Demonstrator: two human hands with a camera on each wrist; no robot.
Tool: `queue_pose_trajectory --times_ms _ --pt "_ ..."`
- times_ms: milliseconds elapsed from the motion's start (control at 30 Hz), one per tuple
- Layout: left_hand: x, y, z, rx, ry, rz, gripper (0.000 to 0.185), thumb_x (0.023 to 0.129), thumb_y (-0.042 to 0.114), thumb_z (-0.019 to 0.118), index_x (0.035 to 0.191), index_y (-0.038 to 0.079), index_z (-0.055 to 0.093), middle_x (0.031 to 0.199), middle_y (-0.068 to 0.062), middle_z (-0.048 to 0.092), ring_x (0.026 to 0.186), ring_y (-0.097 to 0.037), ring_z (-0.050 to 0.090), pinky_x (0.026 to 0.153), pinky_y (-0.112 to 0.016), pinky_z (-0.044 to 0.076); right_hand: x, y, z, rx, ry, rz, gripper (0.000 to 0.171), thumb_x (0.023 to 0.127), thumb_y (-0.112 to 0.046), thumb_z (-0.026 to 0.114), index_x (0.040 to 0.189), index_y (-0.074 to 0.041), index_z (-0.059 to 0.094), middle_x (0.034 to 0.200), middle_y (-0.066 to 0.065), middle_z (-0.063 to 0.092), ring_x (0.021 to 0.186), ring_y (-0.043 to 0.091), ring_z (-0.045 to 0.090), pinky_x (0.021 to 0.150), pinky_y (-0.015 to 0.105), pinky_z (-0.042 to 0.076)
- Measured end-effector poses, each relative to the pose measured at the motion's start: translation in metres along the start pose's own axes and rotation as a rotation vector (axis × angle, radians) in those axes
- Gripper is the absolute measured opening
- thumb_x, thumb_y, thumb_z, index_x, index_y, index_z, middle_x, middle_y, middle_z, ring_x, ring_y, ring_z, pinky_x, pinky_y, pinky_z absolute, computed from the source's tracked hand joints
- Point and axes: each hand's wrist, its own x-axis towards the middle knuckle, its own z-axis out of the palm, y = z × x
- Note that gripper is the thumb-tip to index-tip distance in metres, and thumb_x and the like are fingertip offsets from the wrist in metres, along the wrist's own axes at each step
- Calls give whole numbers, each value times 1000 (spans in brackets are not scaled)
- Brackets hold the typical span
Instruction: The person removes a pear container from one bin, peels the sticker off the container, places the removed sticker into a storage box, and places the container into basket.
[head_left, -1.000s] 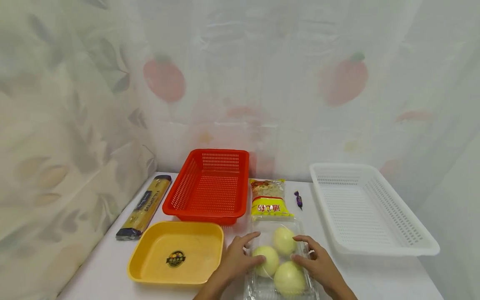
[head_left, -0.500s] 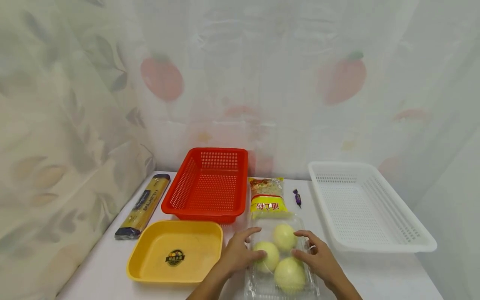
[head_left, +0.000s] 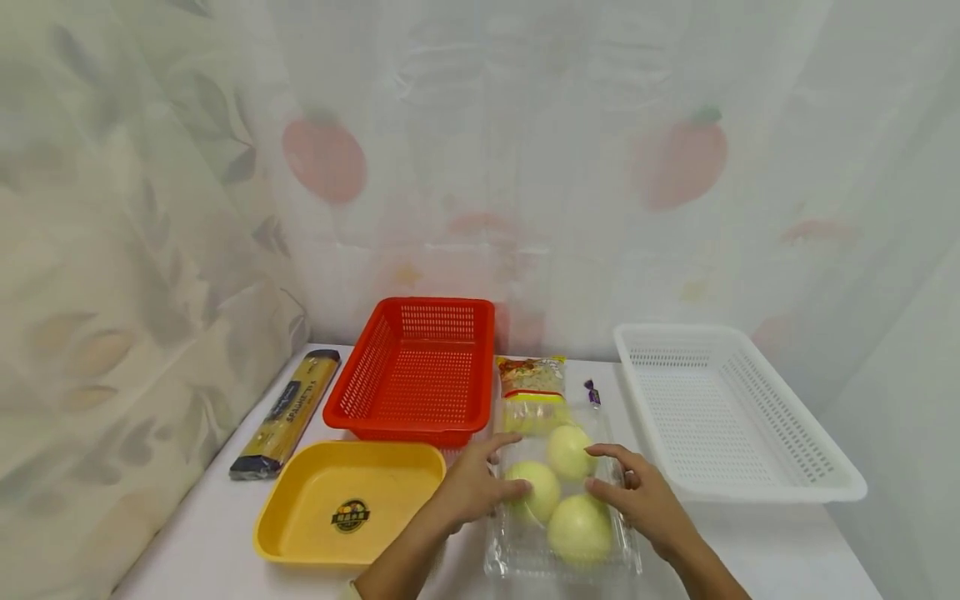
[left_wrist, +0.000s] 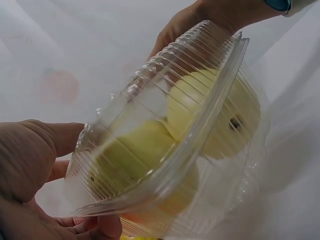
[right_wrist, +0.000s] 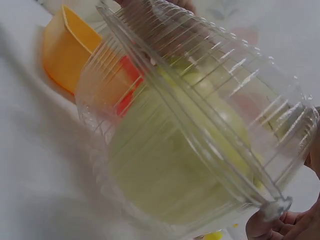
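A clear plastic clamshell box [head_left: 521, 557] holds three round, pale yellow-green fruits [head_left: 581, 530]. My left hand [head_left: 472, 482] grips its left side, the thumb over the lid and fingers under the rim in the left wrist view. On the opposite side, my right hand [head_left: 641, 497] holds the box with its thumb and index finger spread over the lid. Both wrist views show the ribbed box [left_wrist: 205, 125] tilted in frame and raised off the table. Its far end overlaps the lower part of a yellow pasta packet [head_left: 531, 379].
Left of the box stands a yellow tray [head_left: 300, 533], with a red basket [head_left: 442, 375] behind it. A spaghetti pack [head_left: 288, 412] lies at the far left. A purple wrapped candy [head_left: 593, 392] lies behind the box, and a white basket [head_left: 720, 417] stands at right.
Both hands have brought the box upward and forward, away from me. It covers more of the pasta packet than before, including its printed lower part. The trays and baskets stay put.
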Motion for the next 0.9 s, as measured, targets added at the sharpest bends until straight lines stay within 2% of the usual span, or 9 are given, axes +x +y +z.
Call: queue_pose_trajectory --times_ms 133,300,433,533,600,833,900 --pt "2 12 -12 0 -22 -12 66 75 14 84 135 15 58 117 -27 46 56 -18 51 46 -35 53 5 -16 0 -30 -13 -27 48 84 -21 77 128 -13 59 74 6 37 53 10 35 43 20 36" --pt "5 23 -30 -35 -60 -6 68 77 13 82 139 15 54 114 -27 44 49 -12 44 47 -35 54 13 -33 1 -70 -22 -86 45 85 -22 76 126 -12 61 74 6 36 53 9 35 43 20 37" --pt "6 31 -43 -66 -79 9 67 77 10 82 138 10 53 106 -25 47 46 -13 45 45 -33 53 20 -47 3 -89 -24 -128 44 84 -22 77 124 -13 62 72 6 35 52 9 34 43 21 36" --pt "9 37 -54 -50 -84 13 66 77 12 82 137 10 54 99 -22 51 46 -17 50 46 -34 53 25 -56 6 -95 -24 -142 44 84 -23 77 124 -13 62 71 5 35 51 10 34 44 21 36" --pt "10 41 -61 -43 -88 5 65 78 13 81 137 11 54 94 -20 51 49 -20 52 47 -35 54 29 -62 8 -96 -20 -145 43 83 -23 77 124 -15 63 71 5 34 52 11 33 44 21 36" --pt "15 58 -86 -10 -61 -21 63 79 15 81 136 15 55 109 -17 54 80 -29 60 62 -39 57 44 -85 18 -127 12 -168 42 82 -22 78 121 -17 65 68 6 36 52 13 36 44 24 38" --pt "18 63 -92 13 -41 -26 62 79 15 81 136 17 56 109 -16 54 84 -31 60 63 -39 57 50 -91 21 -152 26 -176 41 82 -23 78 121 -17 66 67 5 37 53 14 38 45 25 40"
